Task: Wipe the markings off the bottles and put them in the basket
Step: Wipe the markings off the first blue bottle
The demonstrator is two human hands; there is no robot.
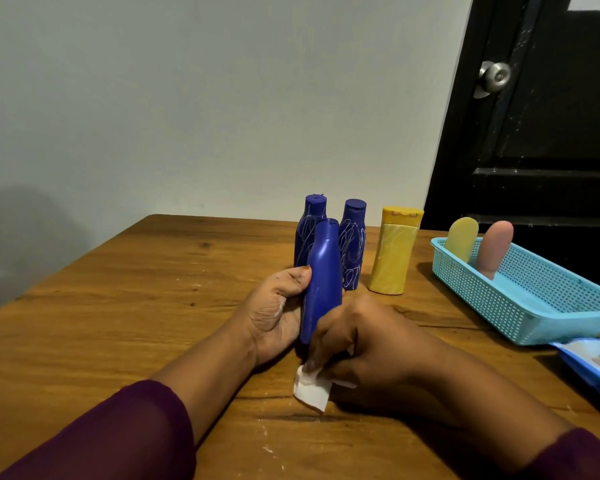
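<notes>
the left hand [278, 317] grips the blue bottle [321, 282] by its lower half, thumb curled against the near left side, the other fingers hidden behind it. the right hand [361, 344] has its fingers curled tight, pinching a white wipe [310, 389] and pressing it against the bottle's base end; a folded corner of the wipe hangs out below the fingertips. the bottle is held over the table [118, 306] between the two hands, long axis running away from the person and tilted up, cap at the far top, base nearest the body. its visible face shows no scribbles.

just behind it stand two upright blue bottles covered in white scribbles, one at the left [309, 223] and one at the right [352, 247], caps up. a yellow bottle [394, 258] stands beside them to the right. further right sits the basket [520, 306], with a pale yellow bottle [461, 239] and a pink bottle [494, 247] leaning inside at its far end. a packet [593, 365] lies near the basket's front.
</notes>
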